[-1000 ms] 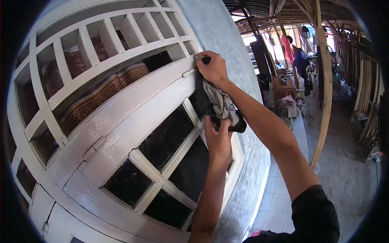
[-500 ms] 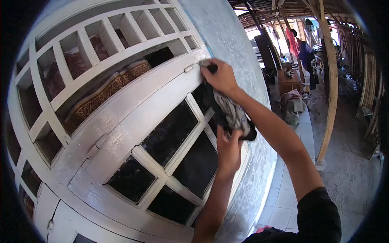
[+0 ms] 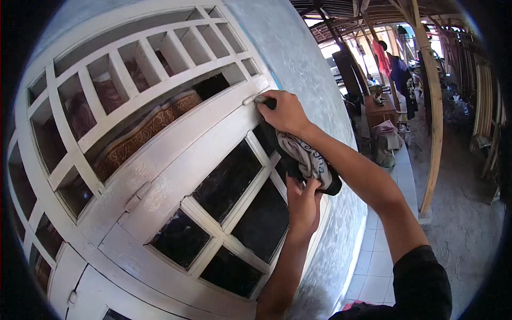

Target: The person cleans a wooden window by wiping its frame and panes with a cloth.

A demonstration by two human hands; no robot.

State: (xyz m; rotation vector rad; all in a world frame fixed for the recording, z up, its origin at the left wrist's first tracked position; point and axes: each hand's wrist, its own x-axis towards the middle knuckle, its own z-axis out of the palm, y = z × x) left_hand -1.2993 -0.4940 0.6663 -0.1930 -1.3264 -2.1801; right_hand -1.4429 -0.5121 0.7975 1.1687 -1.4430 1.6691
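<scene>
A grey and black cloth (image 3: 305, 154) with printed lettering hangs between my hands. My right hand (image 3: 286, 112) is closed on its upper end and presses a bunched part against the white window frame (image 3: 176, 154), at the right end of a small hinge (image 3: 249, 100). Lower down, my left hand (image 3: 303, 205) pinches the cloth's bottom part, in front of the dark window panes (image 3: 261, 218). Some of the right fingertips are hidden behind the hand and cloth.
Above the window is a white slatted vent (image 3: 122, 80) with patterned fabric (image 3: 149, 125) behind it. A second hinge (image 3: 138, 196) sits further left. Grey wall (image 3: 304, 58) borders the frame. To the right are a tiled ledge (image 3: 373, 261), a wooden post (image 3: 434, 122) and a wooden cabinet (image 3: 380, 111).
My right hand has slid slightly left along the frame with the cloth, up against the hinge. More lettering shows on the cloth. The camera view has shifted a little.
</scene>
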